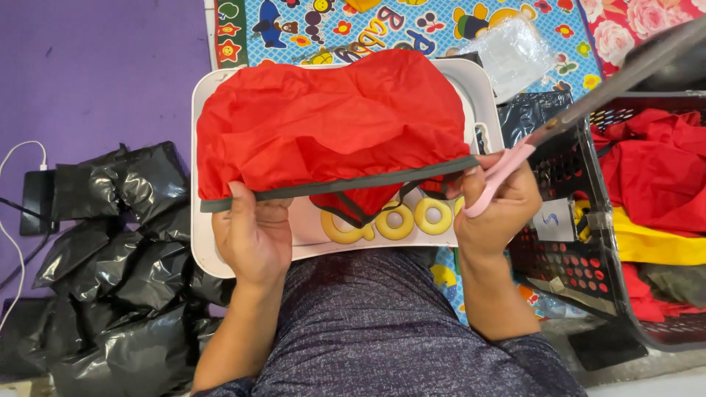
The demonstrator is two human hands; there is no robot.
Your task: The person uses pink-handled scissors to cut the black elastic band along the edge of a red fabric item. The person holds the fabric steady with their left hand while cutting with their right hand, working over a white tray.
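Your left hand pinches the grey hem of the red fabric cover, centre frame, over the white tray. Your right hand grips pink-handled scissors and apparently the hem's other end. Black basket at right; black bags lower left.

Bright, even light with soft shadows under the red fabric; right of it, the scissors blades look blurred, perhaps from closeness, with glare on clear plastic above.
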